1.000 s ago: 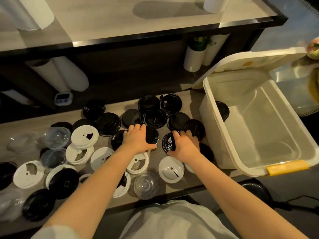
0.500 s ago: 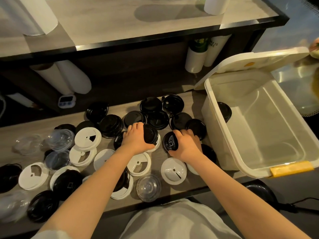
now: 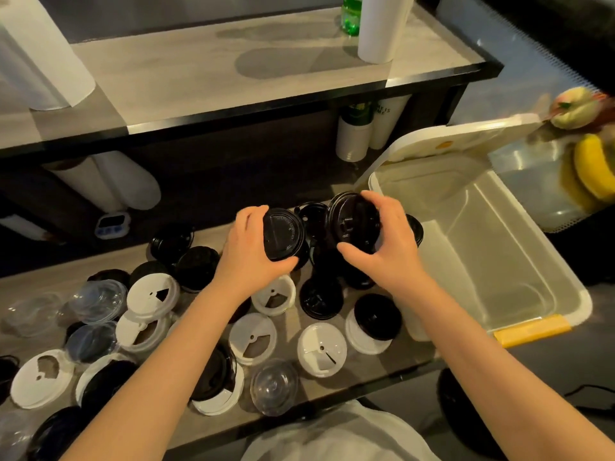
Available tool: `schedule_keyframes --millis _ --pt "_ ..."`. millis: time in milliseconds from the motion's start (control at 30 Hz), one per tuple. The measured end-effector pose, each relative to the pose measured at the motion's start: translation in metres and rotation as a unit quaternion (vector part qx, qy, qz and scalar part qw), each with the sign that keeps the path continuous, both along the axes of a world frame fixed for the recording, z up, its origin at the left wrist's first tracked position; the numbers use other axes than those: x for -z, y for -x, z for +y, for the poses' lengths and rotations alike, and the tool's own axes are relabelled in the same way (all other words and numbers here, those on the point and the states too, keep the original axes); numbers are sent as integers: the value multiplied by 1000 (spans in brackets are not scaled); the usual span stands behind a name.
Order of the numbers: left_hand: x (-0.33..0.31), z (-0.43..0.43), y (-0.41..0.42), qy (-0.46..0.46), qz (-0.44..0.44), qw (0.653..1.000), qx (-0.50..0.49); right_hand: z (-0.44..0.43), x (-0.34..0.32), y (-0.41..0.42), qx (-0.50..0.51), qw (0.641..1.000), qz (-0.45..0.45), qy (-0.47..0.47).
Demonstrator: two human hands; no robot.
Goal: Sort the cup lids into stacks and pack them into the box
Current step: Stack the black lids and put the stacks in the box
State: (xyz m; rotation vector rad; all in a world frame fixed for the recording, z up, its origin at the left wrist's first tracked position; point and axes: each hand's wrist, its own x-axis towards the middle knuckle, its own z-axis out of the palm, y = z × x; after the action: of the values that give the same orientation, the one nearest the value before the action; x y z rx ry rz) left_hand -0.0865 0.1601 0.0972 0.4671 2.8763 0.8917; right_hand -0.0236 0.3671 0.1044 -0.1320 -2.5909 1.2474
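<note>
My left hand [image 3: 253, 247] grips a black cup lid [image 3: 283, 235] lifted off the shelf, its top facing me. Close beside it, my right hand [image 3: 389, 241] holds a second black lid [image 3: 353, 221] tilted on edge, fingers over its top rim and thumb under it. The two lids are a small gap apart. Below them the wooden shelf [image 3: 392, 364] carries several loose black lids [image 3: 321, 299], white lids [image 3: 322, 349] and clear dome lids [image 3: 274, 387]. The white plastic box [image 3: 519, 307] stands open at the right, a black lid stack [image 3: 414, 227] showing in its near-left corner.
The box's hinged cover [image 3: 459, 141] leans back behind it. A raised counter [image 3: 233, 81] overhangs the shelf, with white cup stacks [image 3: 379, 28] and a green bottle [image 3: 350, 15] on top. A small timer [image 3: 111, 224] sits at the shelf's back. Bananas [image 3: 592, 171] lie at the far right.
Both hands have risen from the shelf, each bringing up a black lid. The lids now face each other above the pile, nearer the box. My head has moved closer.
</note>
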Motion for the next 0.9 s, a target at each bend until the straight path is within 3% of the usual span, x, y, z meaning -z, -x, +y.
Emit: schedule_keyframes --millis 167,367,567,900 --pt "-22 47 3 -37 23 998 52 53 -16 0 92 995 44 22" --pt "-24 87 1 -41 2 996 74 112 14 11 142 987 -72 11" --pt "-17 101 9 -21 -28 998 43 144 60 42 64 969 -227 -67" --pt "-11 112 4 -12 -32 999 11 145 90 56 -41 964 -234 -121"
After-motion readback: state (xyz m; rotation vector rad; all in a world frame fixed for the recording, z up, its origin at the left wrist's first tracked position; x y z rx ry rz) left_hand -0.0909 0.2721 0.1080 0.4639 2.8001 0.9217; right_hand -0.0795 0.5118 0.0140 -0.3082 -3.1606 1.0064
